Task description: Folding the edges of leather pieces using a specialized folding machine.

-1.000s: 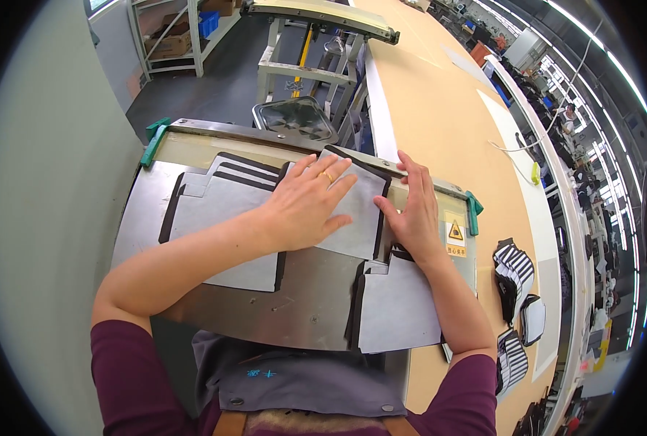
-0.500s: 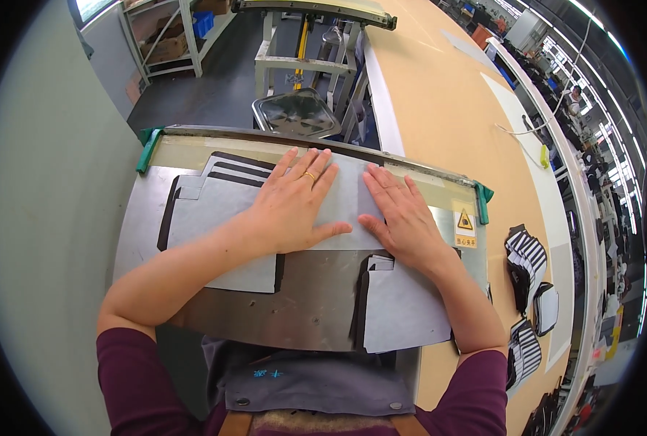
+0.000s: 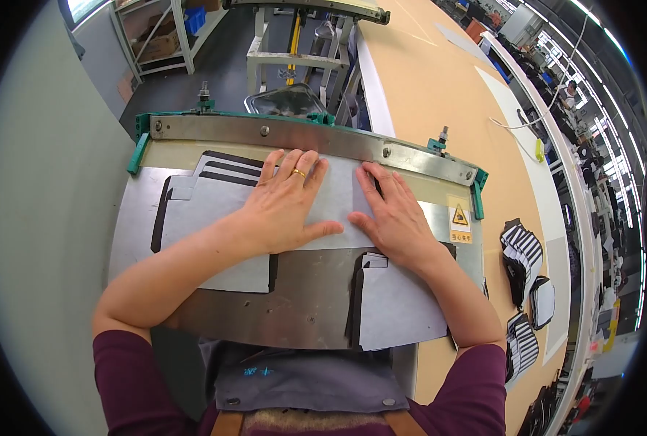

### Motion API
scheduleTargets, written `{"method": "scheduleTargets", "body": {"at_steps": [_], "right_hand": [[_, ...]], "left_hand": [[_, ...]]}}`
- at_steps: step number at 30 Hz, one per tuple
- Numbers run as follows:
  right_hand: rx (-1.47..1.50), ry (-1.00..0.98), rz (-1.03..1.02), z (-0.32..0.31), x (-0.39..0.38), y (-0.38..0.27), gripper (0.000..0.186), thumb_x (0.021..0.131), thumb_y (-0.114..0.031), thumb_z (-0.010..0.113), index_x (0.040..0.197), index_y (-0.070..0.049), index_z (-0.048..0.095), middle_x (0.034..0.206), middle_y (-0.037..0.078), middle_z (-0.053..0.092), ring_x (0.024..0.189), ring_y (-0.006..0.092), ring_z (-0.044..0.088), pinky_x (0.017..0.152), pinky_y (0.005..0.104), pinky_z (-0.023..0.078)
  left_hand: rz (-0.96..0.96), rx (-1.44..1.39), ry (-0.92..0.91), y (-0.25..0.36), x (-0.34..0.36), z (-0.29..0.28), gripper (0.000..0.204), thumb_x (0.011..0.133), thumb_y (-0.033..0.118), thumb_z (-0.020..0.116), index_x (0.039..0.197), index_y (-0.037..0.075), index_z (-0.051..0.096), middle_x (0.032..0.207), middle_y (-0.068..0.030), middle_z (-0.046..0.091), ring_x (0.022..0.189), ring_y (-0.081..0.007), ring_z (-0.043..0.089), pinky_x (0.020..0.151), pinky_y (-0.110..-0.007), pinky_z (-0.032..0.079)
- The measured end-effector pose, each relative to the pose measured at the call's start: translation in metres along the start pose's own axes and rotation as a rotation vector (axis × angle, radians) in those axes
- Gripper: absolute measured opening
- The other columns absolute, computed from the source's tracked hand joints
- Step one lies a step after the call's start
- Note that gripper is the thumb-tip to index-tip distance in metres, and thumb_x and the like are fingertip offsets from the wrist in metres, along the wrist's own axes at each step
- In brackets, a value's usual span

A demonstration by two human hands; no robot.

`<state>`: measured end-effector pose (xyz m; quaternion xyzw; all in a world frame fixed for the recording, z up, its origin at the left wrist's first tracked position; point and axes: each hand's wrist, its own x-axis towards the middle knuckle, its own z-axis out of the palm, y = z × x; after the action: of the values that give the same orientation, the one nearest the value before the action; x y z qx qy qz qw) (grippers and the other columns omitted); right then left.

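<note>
My left hand [image 3: 286, 211] lies flat with its fingers stretched, pressing on a white sheet [image 3: 338, 196] on the metal table plate [image 3: 294, 316]. Flat on the right part of that sheet rests my right hand [image 3: 395, 216], its fingertips close to a long metal bar [image 3: 214, 132] across the far edge. The bar sits in a green frame with bolts. Under my left forearm are white-faced pieces with black edges [image 3: 207, 207]. A similar stack [image 3: 398, 305] lies near my right forearm, which covers part of it.
A warning label [image 3: 459, 220] is stuck at the plate's right. Striped black-and-white stacks [image 3: 521, 254] lie on the long tan table [image 3: 440, 109] to the right. Beyond the bar stands a stool [image 3: 287, 100]; a shelf rack [image 3: 184, 36] is far left. A wall borders my left.
The metal bar with its green frame and bolts now shows along the plate's far edge, where only a thin edge was visible before. Both hands stay flat on the sheet.
</note>
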<state>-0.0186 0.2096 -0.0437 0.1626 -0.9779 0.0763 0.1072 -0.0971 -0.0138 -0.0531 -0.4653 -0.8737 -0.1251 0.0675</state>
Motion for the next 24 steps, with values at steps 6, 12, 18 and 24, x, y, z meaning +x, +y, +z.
{"method": "scheduleTargets", "body": {"at_steps": [6,12,18,24], "right_hand": [[-0.016,-0.006,0.008,-0.001,-0.011,-0.002,0.071,0.093,-0.041,0.061,0.139,0.01,0.044,0.144,0.022,0.043,0.134,0.0371,0.041,0.114,0.0467,0.03],[-0.018,-0.065,-0.009,-0.006,-0.014,-0.002,0.075,0.097,-0.048,0.052,0.144,0.008,0.038,0.154,0.023,0.034,0.144,0.0338,0.032,0.119,0.0466,0.023],[-0.04,-0.068,-0.006,-0.002,-0.015,0.0,0.075,0.097,-0.047,0.052,0.148,0.005,0.033,0.155,0.021,0.033,0.144,0.0332,0.032,0.12,0.047,0.021],[-0.066,-0.074,-0.002,-0.004,-0.014,-0.001,0.076,0.097,-0.049,0.052,0.148,0.005,0.034,0.155,0.02,0.033,0.145,0.0327,0.032,0.12,0.0471,0.019]], "left_hand": [[-0.02,-0.005,-0.016,0.007,-0.003,0.003,0.097,0.088,0.067,0.054,0.143,-0.01,0.034,0.144,-0.024,0.034,0.14,-0.0379,0.026,0.117,-0.051,0.013],[-0.044,0.037,-0.007,0.01,-0.001,0.002,0.102,0.084,0.07,0.057,0.142,-0.01,0.035,0.144,-0.0219,0.035,0.141,-0.0348,0.025,0.117,-0.05,0.012],[-0.046,0.04,0.023,0.01,0.0,0.001,0.1,0.083,0.07,0.058,0.141,-0.009,0.037,0.14,-0.0205,0.038,0.138,-0.033,0.029,0.116,-0.05,0.012],[-0.017,0.058,0.063,0.009,-0.001,0.0,0.097,0.084,0.068,0.059,0.14,-0.009,0.039,0.139,-0.0209,0.039,0.137,-0.0336,0.031,0.116,-0.05,0.014]]}}
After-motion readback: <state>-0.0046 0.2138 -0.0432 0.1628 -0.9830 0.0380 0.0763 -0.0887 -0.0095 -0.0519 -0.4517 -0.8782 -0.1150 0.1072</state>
